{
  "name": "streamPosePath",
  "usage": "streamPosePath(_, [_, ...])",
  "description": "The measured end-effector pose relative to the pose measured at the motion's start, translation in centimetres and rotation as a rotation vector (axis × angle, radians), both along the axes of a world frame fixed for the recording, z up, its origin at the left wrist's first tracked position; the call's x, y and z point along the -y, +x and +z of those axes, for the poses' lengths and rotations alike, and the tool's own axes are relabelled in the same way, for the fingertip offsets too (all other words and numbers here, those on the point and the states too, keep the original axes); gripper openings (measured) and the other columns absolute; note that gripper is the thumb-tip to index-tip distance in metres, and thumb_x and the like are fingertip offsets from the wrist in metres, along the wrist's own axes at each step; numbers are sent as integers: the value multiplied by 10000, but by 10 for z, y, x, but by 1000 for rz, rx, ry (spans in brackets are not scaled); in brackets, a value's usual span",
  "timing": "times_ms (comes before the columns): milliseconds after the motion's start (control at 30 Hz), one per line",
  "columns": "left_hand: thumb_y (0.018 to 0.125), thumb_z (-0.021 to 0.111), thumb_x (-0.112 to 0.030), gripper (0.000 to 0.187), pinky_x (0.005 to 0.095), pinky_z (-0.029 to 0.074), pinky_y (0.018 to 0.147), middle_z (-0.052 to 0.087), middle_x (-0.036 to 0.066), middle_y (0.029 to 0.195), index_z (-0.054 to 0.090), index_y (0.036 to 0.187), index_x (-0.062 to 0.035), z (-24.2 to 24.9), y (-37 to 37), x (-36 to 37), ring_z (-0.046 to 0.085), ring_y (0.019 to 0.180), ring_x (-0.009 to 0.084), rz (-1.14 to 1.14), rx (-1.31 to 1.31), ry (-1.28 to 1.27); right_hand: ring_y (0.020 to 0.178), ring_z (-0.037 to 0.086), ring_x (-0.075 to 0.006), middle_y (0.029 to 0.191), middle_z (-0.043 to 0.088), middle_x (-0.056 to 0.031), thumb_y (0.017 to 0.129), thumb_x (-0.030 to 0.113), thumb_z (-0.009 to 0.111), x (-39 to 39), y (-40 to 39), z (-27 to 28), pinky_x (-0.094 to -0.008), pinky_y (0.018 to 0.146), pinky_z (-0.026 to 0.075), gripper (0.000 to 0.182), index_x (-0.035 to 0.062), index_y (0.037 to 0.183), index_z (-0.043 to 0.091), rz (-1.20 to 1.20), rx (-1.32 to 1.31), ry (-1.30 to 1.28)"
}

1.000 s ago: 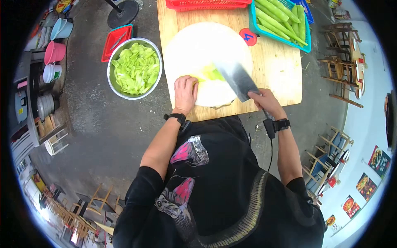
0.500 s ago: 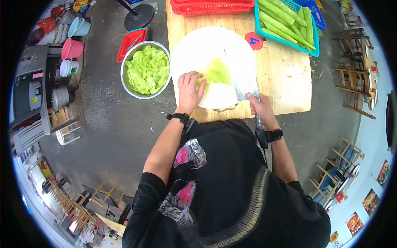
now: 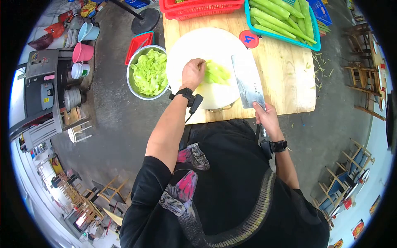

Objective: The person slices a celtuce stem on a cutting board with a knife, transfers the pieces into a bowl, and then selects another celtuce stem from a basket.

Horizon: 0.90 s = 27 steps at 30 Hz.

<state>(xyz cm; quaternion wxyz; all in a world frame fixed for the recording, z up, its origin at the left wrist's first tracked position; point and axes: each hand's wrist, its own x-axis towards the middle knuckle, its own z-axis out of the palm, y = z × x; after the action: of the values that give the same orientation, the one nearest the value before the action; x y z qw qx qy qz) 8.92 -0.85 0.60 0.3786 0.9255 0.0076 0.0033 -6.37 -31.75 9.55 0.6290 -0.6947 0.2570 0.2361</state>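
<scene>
Pale green vegetable slices [image 3: 216,73] lie in a small pile on the round white cutting board [image 3: 182,45]. My left hand [image 3: 193,73] is at the left side of this pile, fingers curled together; what they hold, if anything, is hidden. In my right hand [image 3: 266,118] is the handle of a wide cleaver [image 3: 247,78]. Its blade lies over the board's right edge, apart from the slices. A metal bowl [image 3: 131,84] full of similar green slices [image 3: 149,72] stands left of the board.
A teal basket [image 3: 285,40] of long peeled green stalks [image 3: 273,25] and red baskets [image 3: 202,12] stand at the back of the wooden table [image 3: 289,91]. A red disc marked 4 [image 3: 248,39] lies by the board. A red tray [image 3: 135,46] is behind the bowl.
My left hand has moved slightly forward and right, up to the slices, its fingers now curled in. The cleaver has shifted away from the pile, its blade tilted differently. The view has shifted a little.
</scene>
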Motion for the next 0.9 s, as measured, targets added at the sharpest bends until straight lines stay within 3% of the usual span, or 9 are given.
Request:
streamPosePath(267, [938,742,-129,129,420,584,854,757,154,1014,769,1034,-47,27,-12,-22,731,915,324,22,59,6,504,482,-52,618,539,45,1042,326,714,8,7,-4,-255,474,395,331,73,844,631,71,2,-41])
streamPosePath(433, [946,776,-166,221,386,590,878,776,148,1050,768,1101,-10,33,-37,-33,748,938,278,-63,112,-138,512,485,-51,629,545,41,1045,313,709,-7,16,-2,-253,476,398,322,69,849,633,72,34,-67])
streamPosePath(567, [903,799,-112,212,426,558,921,756,133,1064,759,1098,-40,44,-76,-58,709,1019,325,-130,160,110,535,498,-52,651,559,34,1055,291,691,-27,25,4,-251,490,413,297,59,875,645,11,48,-45])
streamPosePath(800, [868,815,-76,185,442,535,934,729,100,1080,749,1039,-47,22,-102,-67,674,1034,336,-74,176,118,559,515,-53,664,565,32,1078,261,651,-55,30,13,-244,510,428,272,40,919,659,49,32,-29])
streamPosePath(900, [865,819,-77,152,432,531,942,725,88,1073,756,1000,-50,8,-102,-63,666,1029,320,-52,192,34,575,537,-63,640,546,18,1082,266,642,-69,31,13,-281,526,439,286,27,927,664,168,10,-89])
